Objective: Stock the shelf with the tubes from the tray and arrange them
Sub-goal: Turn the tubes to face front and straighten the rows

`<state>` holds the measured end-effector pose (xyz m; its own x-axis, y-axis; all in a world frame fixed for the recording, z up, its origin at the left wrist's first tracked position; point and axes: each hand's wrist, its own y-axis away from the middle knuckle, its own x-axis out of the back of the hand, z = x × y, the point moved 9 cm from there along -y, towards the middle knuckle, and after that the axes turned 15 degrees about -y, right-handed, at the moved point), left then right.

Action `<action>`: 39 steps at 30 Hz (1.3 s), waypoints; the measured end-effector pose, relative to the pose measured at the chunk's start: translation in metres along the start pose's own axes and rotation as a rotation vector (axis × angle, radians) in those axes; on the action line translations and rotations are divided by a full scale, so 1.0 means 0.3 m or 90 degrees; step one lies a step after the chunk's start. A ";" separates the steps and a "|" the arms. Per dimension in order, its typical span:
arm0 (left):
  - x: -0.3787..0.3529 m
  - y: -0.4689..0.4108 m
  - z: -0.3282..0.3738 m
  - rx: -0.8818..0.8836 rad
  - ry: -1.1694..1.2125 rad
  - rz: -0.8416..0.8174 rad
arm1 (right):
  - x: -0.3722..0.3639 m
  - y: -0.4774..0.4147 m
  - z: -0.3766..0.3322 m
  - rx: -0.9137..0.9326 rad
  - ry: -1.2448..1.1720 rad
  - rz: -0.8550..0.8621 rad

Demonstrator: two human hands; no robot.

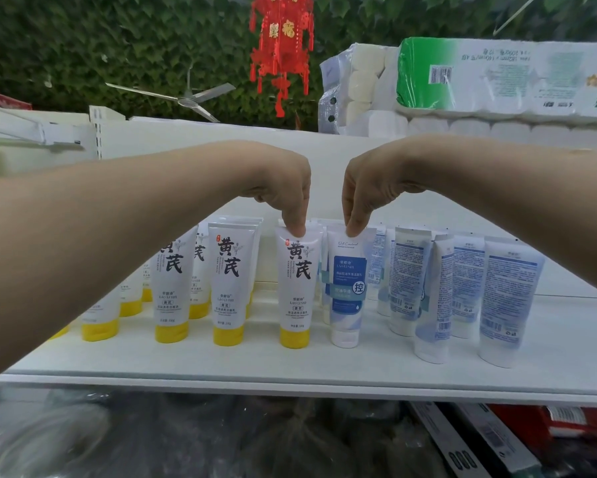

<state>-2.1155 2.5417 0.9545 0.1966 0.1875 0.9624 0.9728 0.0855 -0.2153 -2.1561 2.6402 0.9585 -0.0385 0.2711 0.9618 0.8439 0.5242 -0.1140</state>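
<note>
On the white shelf (324, 370) stand several white tubes with yellow caps at the left and several white-and-blue tubes at the right, all cap down. My left hand (283, 191) pinches the top edge of a yellow-capped tube (295, 288) near the shelf's middle. Right beside it, my right hand (362, 194) pinches the top of a blue-labelled tube (347, 291) that faces front. Other blue tubes (504, 298) to the right show their back labels. No tray is in view.
Packs of toilet paper (497, 77) lie on top of the shelf unit at the right. A red hanging ornament (281, 46) and a ceiling fan (186, 98) show behind. Below the shelf edge are dark bags (221, 439) and boxes (497, 439).
</note>
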 end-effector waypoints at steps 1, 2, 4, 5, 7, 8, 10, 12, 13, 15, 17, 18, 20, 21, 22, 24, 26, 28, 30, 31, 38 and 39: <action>-0.002 0.000 -0.001 0.000 0.001 -0.001 | -0.001 -0.001 -0.001 0.001 0.001 0.000; -0.003 -0.001 -0.002 0.000 0.003 -0.001 | 0.000 0.000 -0.002 0.003 0.001 0.001; -0.002 -0.003 -0.004 -0.002 0.007 0.003 | 0.002 0.000 -0.004 0.005 -0.001 0.001; -0.003 -0.004 -0.004 -0.003 0.008 0.005 | 0.002 0.000 -0.004 0.006 -0.003 -0.001; -0.003 -0.006 -0.003 -0.004 0.009 0.005 | 0.002 0.000 -0.004 0.007 -0.004 -0.002; -0.003 -0.007 -0.003 -0.004 0.008 0.004 | 0.000 0.000 -0.005 0.007 -0.003 -0.003; -0.003 -0.009 -0.001 -0.003 0.006 0.005 | -0.004 -0.001 -0.006 0.007 -0.001 -0.005; -0.002 -0.010 -0.001 -0.003 0.006 0.005 | -0.005 -0.001 -0.006 0.008 0.002 -0.006; -0.002 -0.011 -0.001 -0.003 0.005 0.005 | -0.003 -0.001 -0.005 0.009 0.003 -0.005; -0.002 -0.013 -0.001 -0.004 0.005 0.004 | 0.001 -0.001 -0.002 0.010 0.003 -0.005; -0.004 -0.013 0.000 -0.005 0.001 -0.002 | 0.001 -0.003 -0.002 0.013 0.004 -0.008; -0.006 -0.012 -0.001 -0.004 0.000 -0.008 | 0.001 -0.005 -0.002 0.015 0.006 -0.010; -0.007 -0.011 -0.002 -0.002 0.000 -0.019 | 0.001 -0.006 0.000 0.016 0.010 -0.014; -0.007 -0.012 -0.003 -0.001 0.000 -0.023 | 0.003 -0.006 0.001 0.015 0.011 -0.016; -0.007 -0.012 -0.004 -0.001 -0.001 -0.026 | 0.004 -0.006 0.003 0.015 0.013 -0.017; -0.008 -0.016 -0.003 -0.006 -0.003 -0.034 | 0.005 -0.007 0.007 0.017 0.017 -0.018; -0.008 -0.021 0.001 -0.010 -0.004 -0.041 | 0.004 -0.012 0.014 0.015 0.017 -0.021; 0.002 -0.026 0.003 -0.011 -0.004 -0.044 | 0.008 -0.017 0.019 0.011 0.011 -0.023; 0.026 -0.038 0.003 -0.012 -0.005 -0.037 | 0.030 -0.017 0.022 0.013 0.000 -0.013; 0.043 -0.047 0.004 -0.013 -0.002 -0.029 | 0.049 -0.015 0.023 0.018 -0.009 -0.001; 0.180 -0.155 0.068 -0.045 0.069 0.054 | 0.184 -0.025 0.090 0.020 -0.055 0.078; 0.192 -0.172 0.089 -0.053 0.079 0.061 | 0.198 -0.028 0.115 0.013 -0.066 0.081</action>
<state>-2.1577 2.5743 1.0167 0.2971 0.0678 0.9524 0.9548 -0.0098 -0.2971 -2.1838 2.6796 1.0080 0.0120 0.4180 0.9084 0.8343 0.4965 -0.2395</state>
